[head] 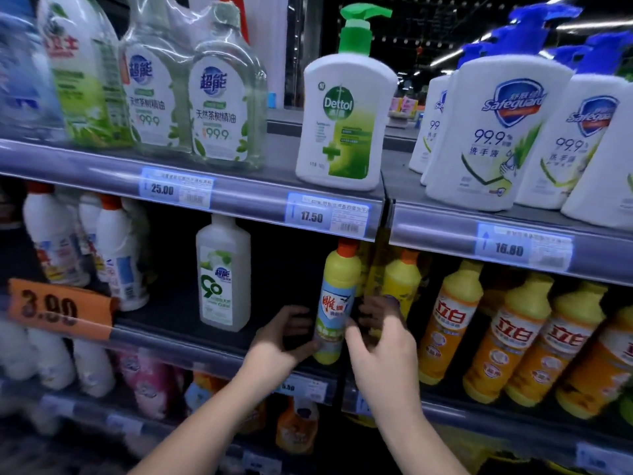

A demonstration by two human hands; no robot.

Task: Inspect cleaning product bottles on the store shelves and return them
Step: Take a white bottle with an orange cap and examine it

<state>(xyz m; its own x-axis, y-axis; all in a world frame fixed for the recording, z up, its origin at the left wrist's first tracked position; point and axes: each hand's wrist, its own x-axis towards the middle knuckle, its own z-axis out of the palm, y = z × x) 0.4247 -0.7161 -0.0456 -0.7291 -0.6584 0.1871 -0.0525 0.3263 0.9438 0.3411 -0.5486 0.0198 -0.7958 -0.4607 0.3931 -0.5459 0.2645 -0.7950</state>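
A yellow bottle (337,296) with an orange cap and a pale blue label stands upright at the front of the middle shelf (178,341). My left hand (286,337) wraps its lower left side. My right hand (378,337) curls around its right side. Both hands touch the bottle near its base. More yellow bottles (400,279) of the same kind stand just behind and to the right, partly hidden by my right hand.
A clear bottle with a green label (222,274) stands left of my hands. Orange-yellow dish soap bottles (513,334) fill the right. A Dettol pump bottle (344,114) and Safeguard pump bottles (496,132) stand on the upper shelf. An orange 3.90 price tag (58,308) juts out at the left.
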